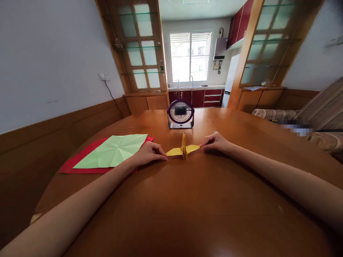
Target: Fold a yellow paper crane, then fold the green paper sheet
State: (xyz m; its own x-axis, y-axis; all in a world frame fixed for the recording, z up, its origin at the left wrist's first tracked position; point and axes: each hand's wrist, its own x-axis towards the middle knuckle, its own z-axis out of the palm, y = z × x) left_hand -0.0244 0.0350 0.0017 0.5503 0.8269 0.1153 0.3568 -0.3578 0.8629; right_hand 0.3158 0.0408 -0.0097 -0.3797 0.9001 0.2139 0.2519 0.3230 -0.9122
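A yellow folded-paper crane (184, 150) is held by its two spread wings over the middle of the wooden table (184, 207). My left hand (150, 153) is closed, pinching the tip of the left wing between thumb and fingers. On the other side, my right hand (214, 142) pinches the right wing's tip. The crane's narrow body stands upright between the wings, with a pointed part rising at the top. Whether its underside touches the tabletop, I cannot tell.
A creased light-green paper sheet (112, 151) lies on red paper (80, 170) at the left, partly behind my left hand. Beyond the crane stands a small purple-rimmed fan (180, 112). A striped sofa (321, 114) is past the table's right edge.
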